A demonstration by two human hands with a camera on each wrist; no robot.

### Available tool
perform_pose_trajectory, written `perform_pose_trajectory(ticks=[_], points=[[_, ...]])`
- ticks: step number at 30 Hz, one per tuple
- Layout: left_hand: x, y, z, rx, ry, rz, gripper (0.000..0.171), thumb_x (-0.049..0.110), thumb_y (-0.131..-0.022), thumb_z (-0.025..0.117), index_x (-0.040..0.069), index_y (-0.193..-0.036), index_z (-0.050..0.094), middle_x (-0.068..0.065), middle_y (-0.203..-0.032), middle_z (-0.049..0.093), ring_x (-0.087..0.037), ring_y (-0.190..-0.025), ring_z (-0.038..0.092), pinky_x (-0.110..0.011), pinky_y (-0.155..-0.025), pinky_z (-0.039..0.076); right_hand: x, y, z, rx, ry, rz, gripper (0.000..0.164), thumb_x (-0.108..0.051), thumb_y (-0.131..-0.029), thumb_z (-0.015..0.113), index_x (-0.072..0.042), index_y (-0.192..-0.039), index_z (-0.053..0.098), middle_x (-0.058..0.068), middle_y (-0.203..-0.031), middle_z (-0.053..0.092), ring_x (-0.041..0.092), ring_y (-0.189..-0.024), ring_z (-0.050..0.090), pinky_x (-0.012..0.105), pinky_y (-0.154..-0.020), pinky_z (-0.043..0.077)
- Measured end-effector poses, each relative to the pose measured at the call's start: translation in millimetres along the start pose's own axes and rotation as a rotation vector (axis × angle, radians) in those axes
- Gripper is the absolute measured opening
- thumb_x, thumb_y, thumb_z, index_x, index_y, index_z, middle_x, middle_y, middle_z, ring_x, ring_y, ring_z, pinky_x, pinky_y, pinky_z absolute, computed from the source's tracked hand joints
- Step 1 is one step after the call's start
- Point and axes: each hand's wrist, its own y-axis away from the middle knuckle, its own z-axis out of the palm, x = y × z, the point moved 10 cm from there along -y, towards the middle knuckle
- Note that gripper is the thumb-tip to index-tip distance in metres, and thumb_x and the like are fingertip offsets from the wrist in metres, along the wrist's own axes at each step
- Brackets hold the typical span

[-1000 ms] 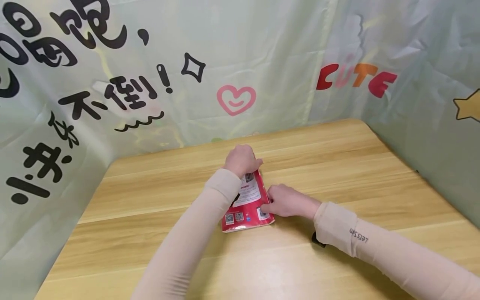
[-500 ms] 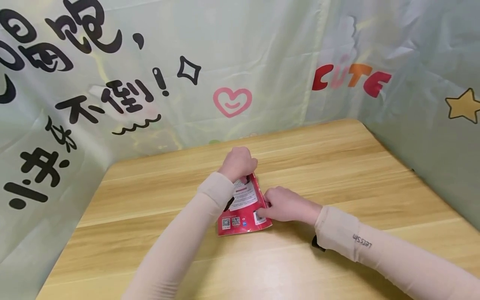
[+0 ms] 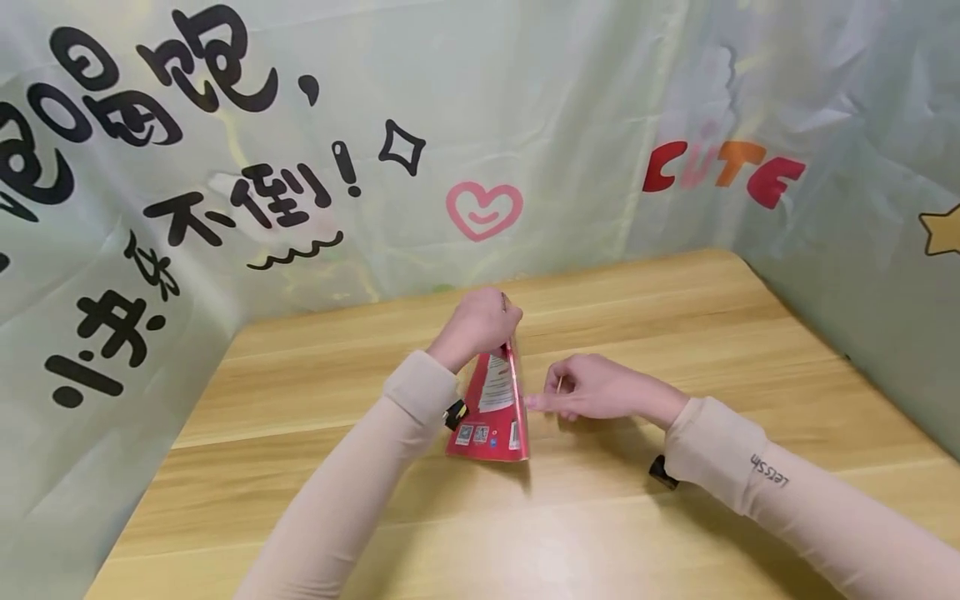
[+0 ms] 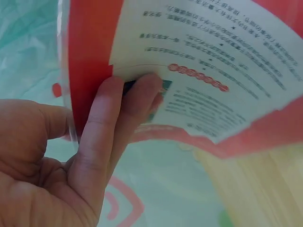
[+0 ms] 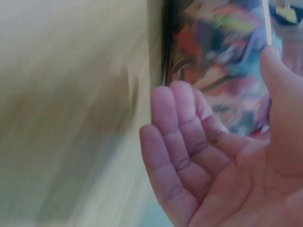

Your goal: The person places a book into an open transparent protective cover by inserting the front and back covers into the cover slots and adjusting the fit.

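A red book (image 3: 487, 429), its back cover with white text panel and QR codes facing me, stands tilted up off the table in the head view. My left hand (image 3: 480, 321) pinches its far end from above. In the left wrist view, two fingers (image 4: 97, 127) lie on the printed cover (image 4: 189, 56), with the thumb at the other side of the book's edge. Beside the book's right edge is my right hand (image 3: 600, 387), thumb tip at that edge, other fingers loosely bent. A colourful cover (image 5: 220, 56) shows past the right hand's fingers (image 5: 163, 111); contact there is hard to tell.
The wooden table (image 3: 300, 467) spreads out around the book. Behind and to the sides hangs a pale printed cloth (image 3: 570, 100) with black characters, a pink heart and coloured letters. Dark wrist-worn devices (image 3: 662, 473) sit under the sleeves.
The book, which lay nearly flat, is now tilted up with its right side raised. The right hand's thumb has come off the cover to the book's edge. The left hand keeps its grip.
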Motion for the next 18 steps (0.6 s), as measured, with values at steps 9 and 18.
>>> perform_pose_trajectory(ticks=[9,18], points=[[-2.2,15.8,-25.0,0.012,0.426,0.079,0.025,0.024,-0.101,0.046,0.002,-0.102,0.057,-0.013,-0.079,0.064,-0.021,-0.057,0.066,-0.031,-0.053,0.056,16,1,-40,0.154,0.086,0.038,0.054,-0.059,-0.086,0.061,-0.006,-0.095,0.059,0.003,-0.076,0.061,0.016,-0.067,0.056,0.031,-0.060,0.048],[-20.5,29.3,-23.7,-0.085,0.773,0.211,0.028,0.019,-0.104,0.040,-0.001,-0.117,0.055,-0.019,-0.091,0.065,-0.026,-0.071,0.066,-0.038,-0.065,0.056,18,7,-62,0.241,0.124,0.037,0.052,-0.058,-0.083,0.064,-0.008,-0.083,0.051,0.002,-0.070,0.048,0.016,-0.062,0.043,0.029,-0.054,0.039]])
